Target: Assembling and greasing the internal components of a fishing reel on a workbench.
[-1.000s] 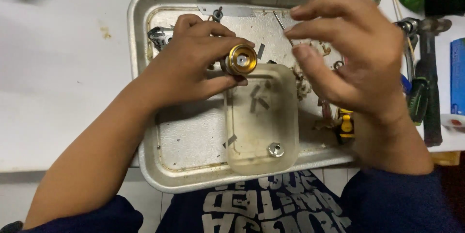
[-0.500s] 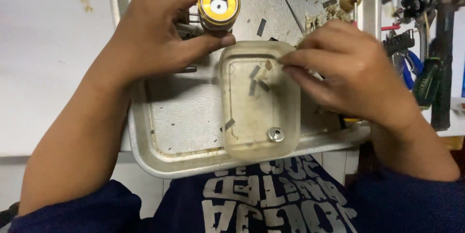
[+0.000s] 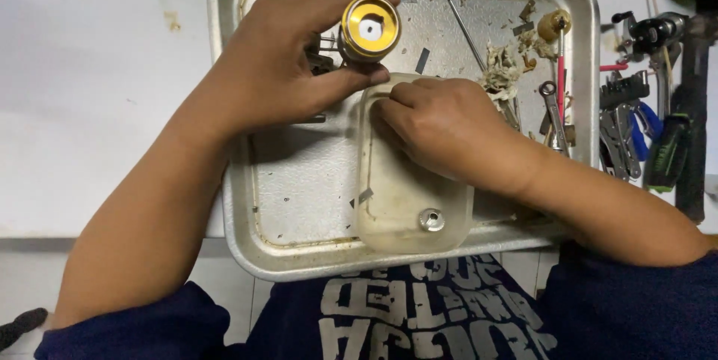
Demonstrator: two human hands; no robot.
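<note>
Inside clear tub (image 3: 407, 203), right hand (image 3: 441, 124) and silver nut (image 3: 431, 219)

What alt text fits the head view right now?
The left hand grips a gold-capped cylindrical part over a metal tray, while the right hand reaches into a clear plastic container holding a small silver cap. Hand tools lie beside the tray.

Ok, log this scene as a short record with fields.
Left hand: grips a gold-coloured round metal part above the tray
Right hand: fingers reach into the clear plastic rectangular tub
Tub contents: small silver round metal piece
Surface: dented silver metal tray
Tray's right side: small silver spanner, debris
Beyond tray: hand tools
</note>
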